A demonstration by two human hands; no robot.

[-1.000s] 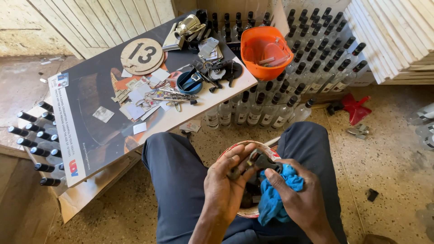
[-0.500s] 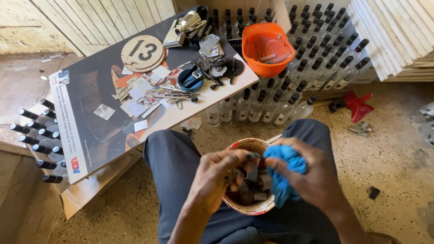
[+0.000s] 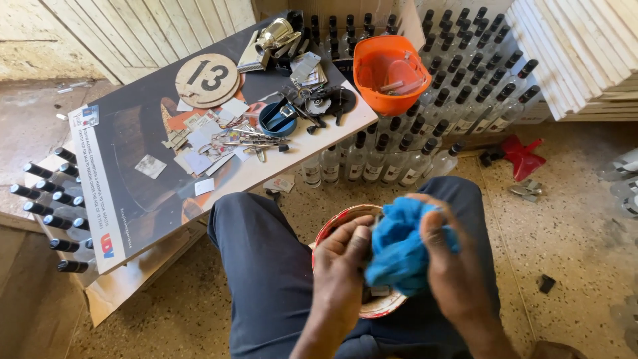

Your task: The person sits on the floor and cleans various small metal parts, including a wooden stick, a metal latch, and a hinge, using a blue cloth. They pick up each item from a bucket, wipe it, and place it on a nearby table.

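Note:
A round bowl with a red and white rim (image 3: pixel 330 225) rests on my lap between my knees. Over it, my right hand (image 3: pixel 458 266) grips a bunched blue cloth (image 3: pixel 399 249). My left hand (image 3: pixel 342 269) is closed against the cloth's left side, fingers curled at the bowl's middle; whatever it holds is hidden by the cloth. The bowl's contents are mostly covered by both hands.
A dark printed board (image 3: pixel 139 166) serves as a low table, carrying a round numbered disc (image 3: pixel 207 80), loose keys (image 3: pixel 249 141), a blue dish (image 3: pixel 278 118) and an orange bowl (image 3: pixel 389 73). Clear bottles with black caps (image 3: pixel 399 159) stand beneath and around it. White boards (image 3: pixel 578 53) are stacked right.
The blue cloth has come up from my right side to cover the middle of the bowl. Both hands have closed together over it.

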